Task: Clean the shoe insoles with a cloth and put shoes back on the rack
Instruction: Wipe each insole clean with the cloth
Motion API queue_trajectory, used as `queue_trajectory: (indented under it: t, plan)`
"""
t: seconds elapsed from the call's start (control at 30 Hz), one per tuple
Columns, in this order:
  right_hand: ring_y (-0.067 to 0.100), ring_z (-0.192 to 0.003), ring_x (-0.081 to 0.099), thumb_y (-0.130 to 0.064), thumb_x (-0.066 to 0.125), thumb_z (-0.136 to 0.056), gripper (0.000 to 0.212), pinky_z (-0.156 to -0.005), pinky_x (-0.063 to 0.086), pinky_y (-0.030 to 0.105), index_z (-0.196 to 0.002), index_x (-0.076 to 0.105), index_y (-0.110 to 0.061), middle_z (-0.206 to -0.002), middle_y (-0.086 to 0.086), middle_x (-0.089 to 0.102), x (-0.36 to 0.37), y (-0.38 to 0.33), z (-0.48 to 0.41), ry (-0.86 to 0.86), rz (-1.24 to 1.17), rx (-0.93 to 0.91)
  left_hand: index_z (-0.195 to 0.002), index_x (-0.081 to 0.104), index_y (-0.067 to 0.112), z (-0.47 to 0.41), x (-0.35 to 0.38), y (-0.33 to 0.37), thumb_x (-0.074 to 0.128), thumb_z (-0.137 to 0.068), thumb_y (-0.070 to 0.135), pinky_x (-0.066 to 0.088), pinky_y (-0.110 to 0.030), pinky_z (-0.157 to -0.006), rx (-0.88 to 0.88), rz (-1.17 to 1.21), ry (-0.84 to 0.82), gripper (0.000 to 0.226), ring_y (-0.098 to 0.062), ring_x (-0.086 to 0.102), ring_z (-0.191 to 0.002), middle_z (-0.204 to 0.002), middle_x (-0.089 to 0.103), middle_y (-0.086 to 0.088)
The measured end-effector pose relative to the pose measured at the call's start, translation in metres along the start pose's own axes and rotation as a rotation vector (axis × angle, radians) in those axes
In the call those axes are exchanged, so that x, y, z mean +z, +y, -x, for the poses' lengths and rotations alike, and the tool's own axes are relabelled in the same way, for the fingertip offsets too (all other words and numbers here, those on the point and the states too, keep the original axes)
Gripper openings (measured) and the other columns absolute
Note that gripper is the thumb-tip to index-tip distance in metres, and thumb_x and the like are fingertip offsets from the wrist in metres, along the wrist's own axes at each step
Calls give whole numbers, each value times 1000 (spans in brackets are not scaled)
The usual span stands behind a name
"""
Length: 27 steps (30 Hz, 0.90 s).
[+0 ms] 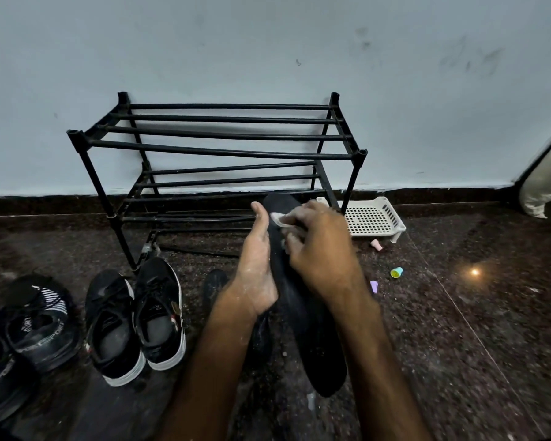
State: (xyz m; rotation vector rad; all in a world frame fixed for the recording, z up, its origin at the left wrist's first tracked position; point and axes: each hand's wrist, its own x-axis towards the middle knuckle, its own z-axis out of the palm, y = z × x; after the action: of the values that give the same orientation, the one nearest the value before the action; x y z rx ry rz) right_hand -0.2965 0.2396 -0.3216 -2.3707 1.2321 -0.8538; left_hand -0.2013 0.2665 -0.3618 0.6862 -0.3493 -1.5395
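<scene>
Between the forearms, a black insole (312, 329) is held slanting under a cloth.
At its 9 o'clock edge the left hand (256, 268) grips it, thumb straight up, fingers hidden behind. Toward 12, at the toe end, the right hand (318, 249) presses a white cloth (279, 219) onto it with curled fingers. Black sneakers (134, 316) sit at 9 o'clock. Farther off, the rack (223, 148) stands at 12 and a white tray (372, 219) at 2.

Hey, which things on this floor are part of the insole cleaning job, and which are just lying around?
Part of the job: insole, held by the left hand; cloth, gripped by the right hand; black-and-white sneakers; sport shoes; shoe rack.
Just lying about: white plastic tray; pink piece; blue-and-yellow cap; purple piece.
</scene>
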Motion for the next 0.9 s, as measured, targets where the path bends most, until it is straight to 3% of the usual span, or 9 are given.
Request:
queue_trajectory:
  t: [0.07,0.13,0.23,0.33,0.43,0.5,0.7,0.8,0.9]
  plan:
    - [8,-87,57,-9,69,-83,16,-83,46,19,-96,74,-17,-92,-7,61,-4,1,6,-164,-66,-33,-126,62,-3,0,-3,4,26,-88,78,49,-44,-101,1,1,-23,96,-33,62,-118,-130,60,-24]
    - [12,-84,64,-11,69,-83,14,-82,51,26,-91,76,-20,-91,-4,69,-9,8,13,-246,-60,16,-110,72,0,-2,-6,8,19,-89,77,55,-44,-92,-2,0,-55,96,-31,68,-107,-119,68,-21]
    - [18,-91,65,-11,66,-86,18,-91,53,31,-100,75,-17,-101,2,69,-11,14,2,-43,92,99,-104,76,3,-3,-6,6,27,-90,74,58,-40,-87,-11,10,-46,87,-28,70,-99,-110,71,-19]
    - [21,-92,63,-9,66,-86,18,-90,51,33,-103,73,-12,-101,4,65,-6,5,-16,104,89,1,-115,69,7,-5,-6,0,32,-90,71,53,-40,-96,6,-3,-22,78,-27,67,-108,-114,69,-16]
    - [16,-90,58,-9,67,-85,15,-86,49,30,-98,73,-13,-97,1,61,-4,2,-8,-103,3,-117,-122,66,2,-5,-5,5,30,-88,76,48,-43,-103,8,31,-48,88,-30,62,-117,-130,61,-22]
    - [17,-93,61,-10,68,-85,13,-89,51,34,-95,74,-16,-99,1,64,-5,7,6,-186,2,-69,-107,75,3,-6,-6,7,20,-88,77,54,-42,-94,-1,23,-77,94,-28,68,-108,-124,66,-19]
    - [20,-92,62,-8,66,-87,19,-91,52,31,-104,73,-12,-102,4,64,-3,14,-13,145,110,35,-105,75,8,-5,-3,2,29,-90,73,60,-37,-78,3,-10,-18,81,-25,71,-98,-107,72,-14]
    - [11,-86,56,-9,69,-86,17,-77,42,7,-101,73,-13,-96,0,60,-4,9,-6,-48,-28,-81,-96,78,5,-3,-2,5,23,-90,75,60,-39,-78,7,29,-57,89,-27,72,-96,-104,73,-17]
    - [7,-83,58,-12,73,-83,14,-80,50,20,-96,77,-17,-92,-7,62,-8,14,15,-273,-111,-88,-98,79,6,-1,-5,8,13,-88,79,55,-46,-91,-21,35,-115,99,-30,70,-103,-111,72,-18]
